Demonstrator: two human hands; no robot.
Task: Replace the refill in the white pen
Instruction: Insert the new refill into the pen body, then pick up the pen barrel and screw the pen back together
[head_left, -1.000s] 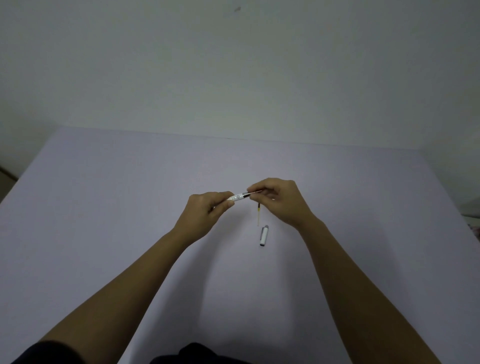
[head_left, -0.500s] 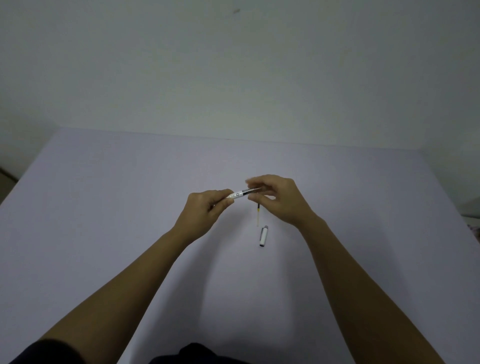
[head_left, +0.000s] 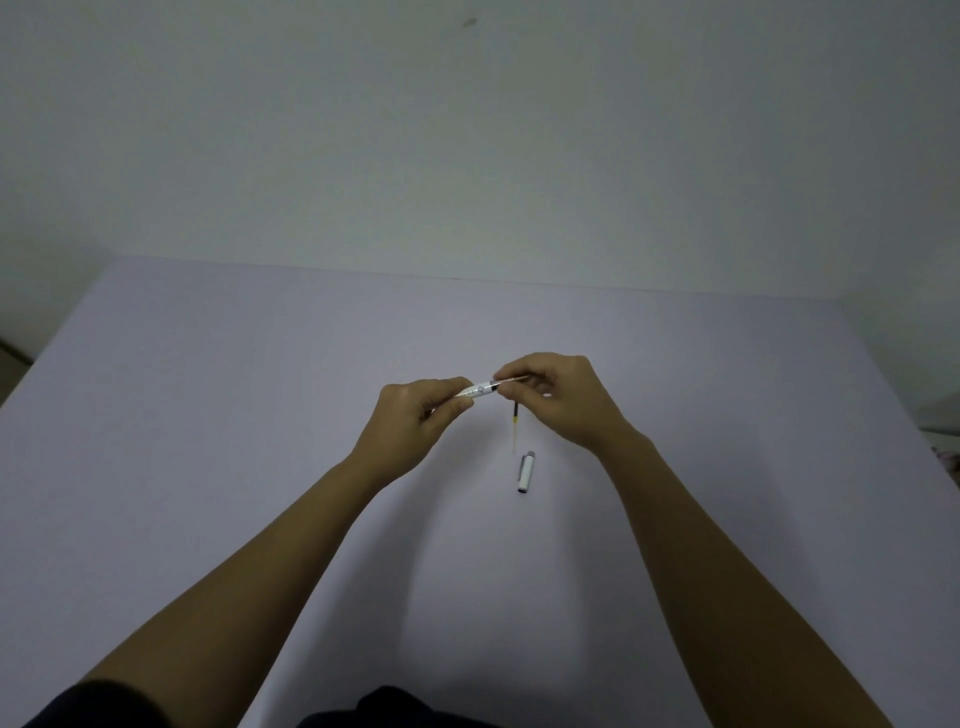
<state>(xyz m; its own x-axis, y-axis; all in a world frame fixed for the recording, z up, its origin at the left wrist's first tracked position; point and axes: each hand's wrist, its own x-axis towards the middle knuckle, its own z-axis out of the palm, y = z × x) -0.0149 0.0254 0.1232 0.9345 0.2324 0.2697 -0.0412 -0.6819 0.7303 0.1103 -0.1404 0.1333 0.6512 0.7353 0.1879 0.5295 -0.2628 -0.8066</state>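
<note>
My left hand grips the white pen barrel, which points to the right above the table. My right hand pinches a thin refill at the barrel's open end, in line with the barrel. A second refill, dark at the top and yellowish below, lies on the table under my right hand. The white pen cap lies on the table just below it.
A pale lilac table fills the lower view, with a plain wall behind it. The table's left edge and right edge are both in sight.
My right hand has shifted slightly left toward the barrel, and less of the refill shows between my hands. The left hand, the cap and the loose refill have stayed put.
</note>
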